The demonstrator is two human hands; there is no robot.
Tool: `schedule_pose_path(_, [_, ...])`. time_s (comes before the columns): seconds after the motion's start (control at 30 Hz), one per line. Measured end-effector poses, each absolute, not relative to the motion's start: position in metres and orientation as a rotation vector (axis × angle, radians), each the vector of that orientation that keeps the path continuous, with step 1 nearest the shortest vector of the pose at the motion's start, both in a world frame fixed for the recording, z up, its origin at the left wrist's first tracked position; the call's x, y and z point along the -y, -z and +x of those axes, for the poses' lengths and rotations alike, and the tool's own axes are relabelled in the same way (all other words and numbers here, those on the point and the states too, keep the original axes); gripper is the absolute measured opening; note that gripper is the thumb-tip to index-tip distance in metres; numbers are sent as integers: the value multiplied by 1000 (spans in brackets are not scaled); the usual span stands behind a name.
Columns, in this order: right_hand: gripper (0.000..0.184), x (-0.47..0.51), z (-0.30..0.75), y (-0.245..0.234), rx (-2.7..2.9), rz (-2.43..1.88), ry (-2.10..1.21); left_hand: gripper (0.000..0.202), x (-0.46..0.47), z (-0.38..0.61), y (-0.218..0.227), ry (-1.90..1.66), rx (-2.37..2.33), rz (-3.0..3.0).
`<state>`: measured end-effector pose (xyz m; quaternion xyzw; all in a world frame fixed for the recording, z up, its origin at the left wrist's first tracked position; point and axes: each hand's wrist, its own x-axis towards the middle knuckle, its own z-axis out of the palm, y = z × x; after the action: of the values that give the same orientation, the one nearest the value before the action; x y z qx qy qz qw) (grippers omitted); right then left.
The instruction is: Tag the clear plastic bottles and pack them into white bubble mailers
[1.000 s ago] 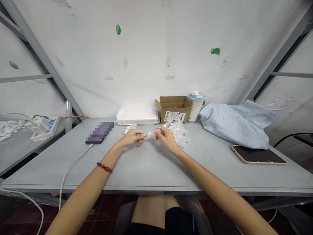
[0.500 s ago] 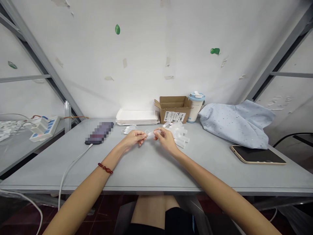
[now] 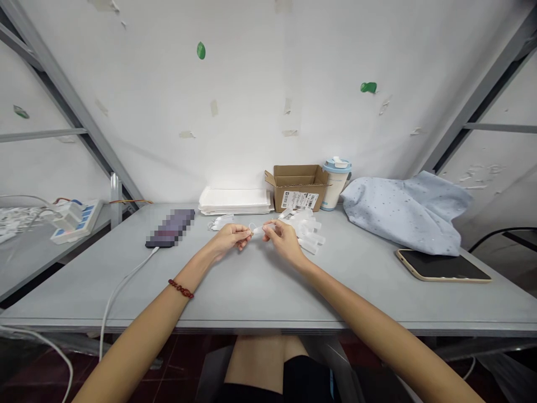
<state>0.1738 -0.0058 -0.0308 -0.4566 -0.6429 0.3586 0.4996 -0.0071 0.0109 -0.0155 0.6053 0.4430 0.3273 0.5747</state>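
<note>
Above the middle of the desk, my right hand [image 3: 284, 239] pinches a small white tube-shaped piece [image 3: 258, 230] between thumb and fingers. A thin white cord loop [image 3: 252, 225] rises at the piece's left end. My left hand [image 3: 229, 240] is closed at that end, its thumb and forefinger pinched together; what exactly they grip is too small to make out. Close behind my right hand lies a loose pile of white translucent tube pieces [image 3: 309, 229]. A smaller group of similar white pieces [image 3: 222, 221] with thin loops lies behind my left hand.
At the back stand a white paper stack [image 3: 235, 201], an open cardboard box [image 3: 300, 190] and a lidded cup [image 3: 334, 184]. A light blue cloth [image 3: 406, 210] partly covers a phone [image 3: 442, 266] at right. Another phone [image 3: 171, 228] with a white cable [image 3: 126, 282] lies left.
My hands stay nearly in place with the small white piece between them. The right hand's fingers have shifted very slightly left; nothing else has visibly moved.
</note>
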Motion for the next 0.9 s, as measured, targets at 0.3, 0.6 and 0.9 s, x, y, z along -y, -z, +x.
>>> schedule_pose_path(0.3, [24, 0, 172, 31, 1509, -1048, -995, 29, -17, -19, 10, -779, -1042, 1376])
schedule_pose_path(0.6, [25, -1, 172, 33, 1487, -1033, -1006, 29, -17, -20, 11, -783, -1074, 1382])
schedule_pose_path(0.9, [24, 6, 172, 39, 1529, -1080, -982, 28, -15, -17, 16, -786, -1105, 1413])
